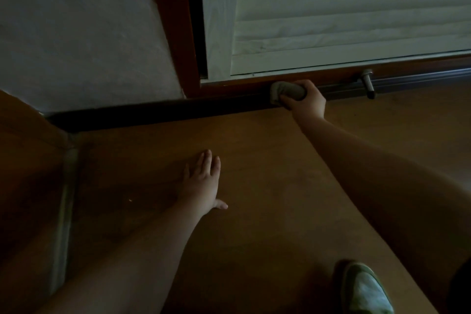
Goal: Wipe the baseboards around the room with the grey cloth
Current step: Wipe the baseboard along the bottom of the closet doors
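Right hand (pixel 307 99) grip curled tight round bunched grey cloth (pixel 286 90), pressed on baseboard (pixel 153 112). Left hand (pixel 204 181) flat on floor. Cloth likely soft, light; hold it wadded.

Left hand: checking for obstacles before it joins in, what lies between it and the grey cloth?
Only bare wooden floor in the head view, between left hand and grey cloth.
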`<state>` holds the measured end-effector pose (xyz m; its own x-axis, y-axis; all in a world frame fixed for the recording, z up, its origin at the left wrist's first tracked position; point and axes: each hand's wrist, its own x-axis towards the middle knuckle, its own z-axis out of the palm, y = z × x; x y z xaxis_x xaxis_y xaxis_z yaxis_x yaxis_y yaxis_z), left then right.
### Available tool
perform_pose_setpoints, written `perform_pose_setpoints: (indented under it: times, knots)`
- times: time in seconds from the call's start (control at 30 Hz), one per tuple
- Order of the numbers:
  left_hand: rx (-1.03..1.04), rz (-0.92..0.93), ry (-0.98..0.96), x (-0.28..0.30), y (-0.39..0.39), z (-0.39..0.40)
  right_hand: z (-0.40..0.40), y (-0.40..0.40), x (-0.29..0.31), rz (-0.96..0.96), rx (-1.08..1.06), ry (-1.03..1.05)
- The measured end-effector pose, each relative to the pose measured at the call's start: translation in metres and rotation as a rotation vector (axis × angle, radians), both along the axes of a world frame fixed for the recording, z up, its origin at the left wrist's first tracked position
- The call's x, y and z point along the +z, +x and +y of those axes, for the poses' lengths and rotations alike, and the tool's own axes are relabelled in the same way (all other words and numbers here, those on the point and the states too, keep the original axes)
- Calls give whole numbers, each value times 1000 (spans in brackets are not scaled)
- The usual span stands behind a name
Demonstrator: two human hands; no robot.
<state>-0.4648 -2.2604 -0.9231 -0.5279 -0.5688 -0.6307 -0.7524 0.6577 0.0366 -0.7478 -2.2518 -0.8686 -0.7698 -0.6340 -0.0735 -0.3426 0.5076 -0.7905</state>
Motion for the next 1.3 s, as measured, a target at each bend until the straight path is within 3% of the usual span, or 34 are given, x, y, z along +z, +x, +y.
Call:
perform_pose_setpoints:
  times: [0.2,0.47,0.57,0.83,0.93,1.07,1.3]
  knots:
    - [-34,-95,-21,7,-11,3,19,-37,21,100,62,92]
    - [12,-138,-24,18,-13,8,67,-54,83,190,406,284]
    - [5,-150,-12,25,-22,8,82,-52,89,185,403,244]
    - [-59,62,-92,15,-82,12,67,-23,-20,23,197,-4]
    - [12,87,-94,3,-98,14,56,-15,-50,-36,183,-22]
    - [152,99,-58,-13,-106,26,37,-1,-71,-45,222,-6]
    - [133,55,-72,-12,-109,28,2,-3,-77,-50,254,-44]
